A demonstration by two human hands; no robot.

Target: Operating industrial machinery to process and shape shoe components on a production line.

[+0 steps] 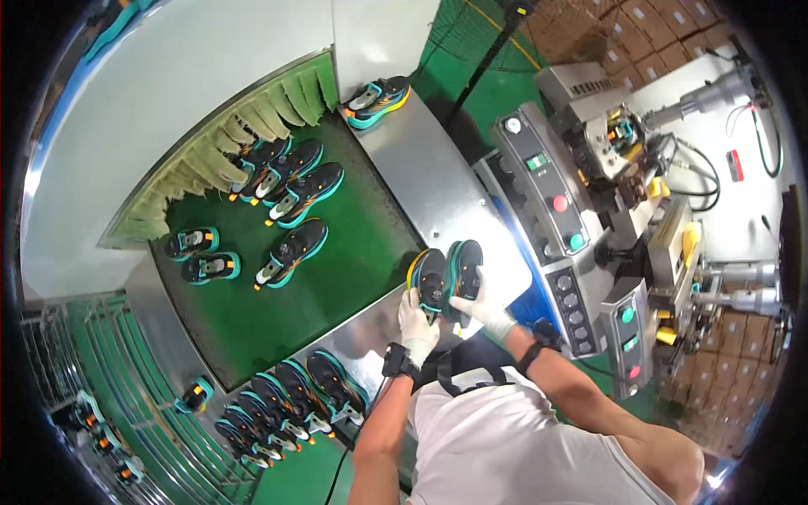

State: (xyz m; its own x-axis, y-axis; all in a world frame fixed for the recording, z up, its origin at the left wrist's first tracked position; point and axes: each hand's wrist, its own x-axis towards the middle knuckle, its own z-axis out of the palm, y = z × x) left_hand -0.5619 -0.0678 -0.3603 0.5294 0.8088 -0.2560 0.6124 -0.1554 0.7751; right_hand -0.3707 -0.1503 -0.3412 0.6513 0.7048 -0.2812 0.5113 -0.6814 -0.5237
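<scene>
Two black shoes were in hand, above the near right corner of the steel worktop [433,181]. The gloved left hand [417,324] held the yellow-edged shoe [427,271] by its nearer end; the gloved right hand [484,313] gripped the teal-edged shoe [465,268] just beside it. The work looked partway along, with this pair being dealt with and many others untouched by either hand. Several belt shoes [292,251] sat on the green belt [353,261], between its middle and the flap curtain [252,130]; two more stood near its left edge. A row of shoes [332,383] lined the worktop's near edge, and footwear [379,103] rested at its far right corner. Which of these were finished or waiting could not be told.
</scene>
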